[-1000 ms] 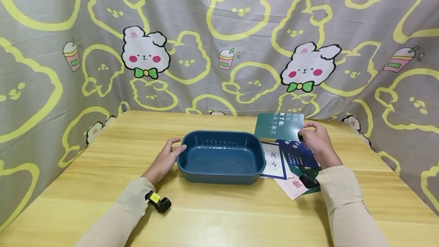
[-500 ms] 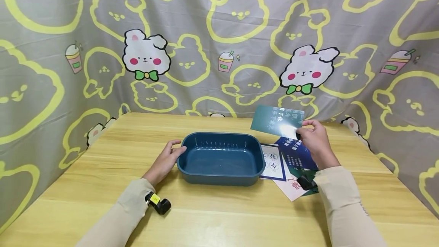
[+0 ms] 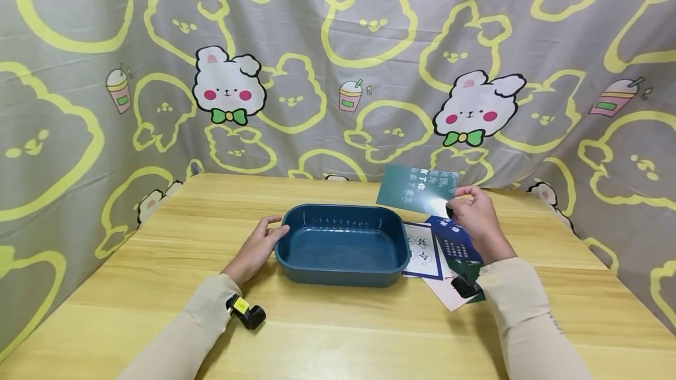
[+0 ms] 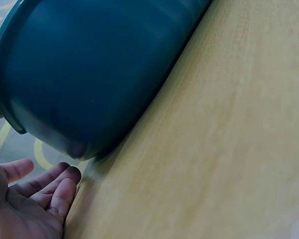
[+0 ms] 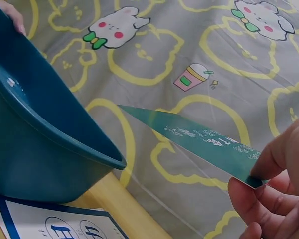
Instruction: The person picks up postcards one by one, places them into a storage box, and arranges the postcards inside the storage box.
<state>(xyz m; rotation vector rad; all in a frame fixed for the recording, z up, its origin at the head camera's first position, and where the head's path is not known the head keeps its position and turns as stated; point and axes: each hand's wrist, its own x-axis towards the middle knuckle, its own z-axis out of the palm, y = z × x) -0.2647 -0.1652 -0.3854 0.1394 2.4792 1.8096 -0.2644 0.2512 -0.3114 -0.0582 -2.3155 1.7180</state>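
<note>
In the head view a dark teal plastic basin (image 3: 340,277) stands on the table with bare insides. My left hand (image 3: 256,251) is at its left end, thumb over the rim; the left wrist view shows the other fingers (image 4: 60,194) loosely bent below the basin's wall (image 4: 99,74). My right hand (image 3: 477,221) pinches a green card (image 3: 412,189) with white writing by one corner, between thumb and fingers. In the right wrist view this card (image 5: 199,139) is in the air, tilted, right of the basin.
Several cards lie overlapped right of the basin: a white one with a blue border (image 3: 425,257), a dark blue one (image 3: 454,242), a pale pink one (image 3: 446,295) and a green one partly hidden by the right wrist. A patterned cloth (image 3: 296,16) hangs behind the wooden table (image 3: 338,333).
The right hand has lifted the green card off the other cards and carried it a little leftward, towards the basin. The left hand stays at the rim.
</note>
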